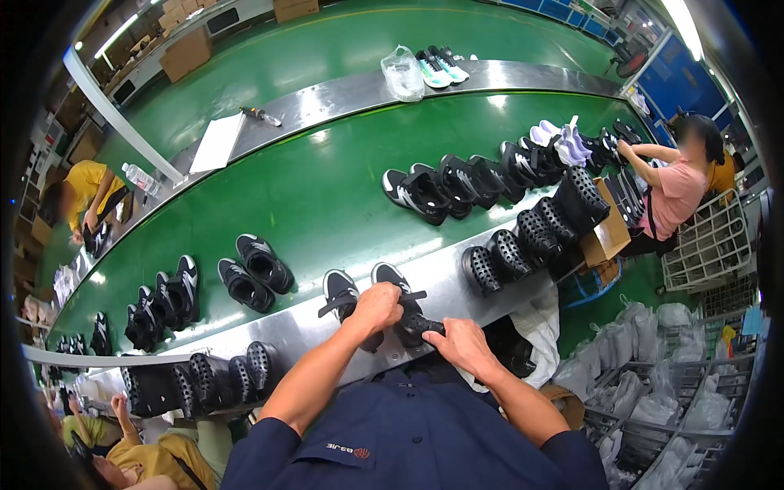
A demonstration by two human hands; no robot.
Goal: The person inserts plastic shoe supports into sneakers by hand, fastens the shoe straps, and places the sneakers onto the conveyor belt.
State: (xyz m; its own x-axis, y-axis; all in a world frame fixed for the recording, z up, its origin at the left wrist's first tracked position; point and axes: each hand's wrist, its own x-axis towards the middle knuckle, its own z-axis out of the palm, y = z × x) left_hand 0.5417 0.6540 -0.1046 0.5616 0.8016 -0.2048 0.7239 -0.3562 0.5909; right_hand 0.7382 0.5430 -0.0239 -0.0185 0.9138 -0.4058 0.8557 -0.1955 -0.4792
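Observation:
Two black sneakers with pale stripes stand side by side on the metal ledge in front of me. My left hand (380, 306) is closed on the upper of the right-hand sneaker (389, 276), near a dark strap sticking out at its side. A black perforated shoe tree (415, 324) sits at that sneaker's opening. My right hand (464, 345) grips the end of this shoe tree, its thumb laid along it. The left-hand sneaker (339, 286) stands under my left forearm, partly hidden, with another strap across it.
Perforated shoe trees line the ledge at right (513, 253) and left (214, 380). Several black sneakers (416, 194) stand on the green belt (343, 196). A cardboard box (606, 233) is at right, near a person in pink (684, 184). Bagged items (653, 359) fill a rack.

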